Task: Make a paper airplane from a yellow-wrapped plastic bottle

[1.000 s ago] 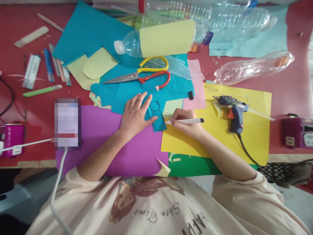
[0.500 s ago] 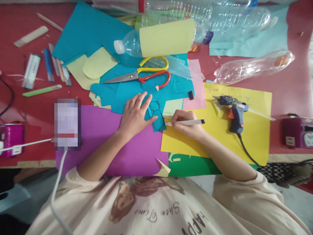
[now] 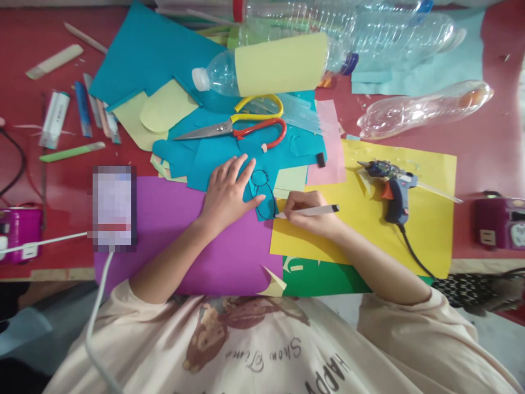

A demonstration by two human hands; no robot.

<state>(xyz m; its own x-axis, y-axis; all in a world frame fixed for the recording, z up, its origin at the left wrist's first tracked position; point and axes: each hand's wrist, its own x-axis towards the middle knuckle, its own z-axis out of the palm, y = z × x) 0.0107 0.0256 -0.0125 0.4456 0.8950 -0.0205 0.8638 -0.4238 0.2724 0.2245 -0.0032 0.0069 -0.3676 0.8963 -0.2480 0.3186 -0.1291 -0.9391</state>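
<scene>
My right hand is closed around a white marker with a black end. Its tip touches the lower right of a small blue paper piece, which bears a black outline: a small circle above a longer rounded shape. My left hand lies flat with fingers spread, its thumb and forefinger at the left edge of that piece. A black marker cap rests on pink paper. Above my left hand, scissors with yellow and red handles lie on blue paper.
A glue gun lies on yellow paper at the right. Several clear bottles, one wrapped in pale yellow paper, lie at the back. Purple paper and a blurred-out phone with a cable are at the left.
The marker tip has moved slightly down and left, and the black line now curves along the lower right of the blue piece. My left hand stays in place.
</scene>
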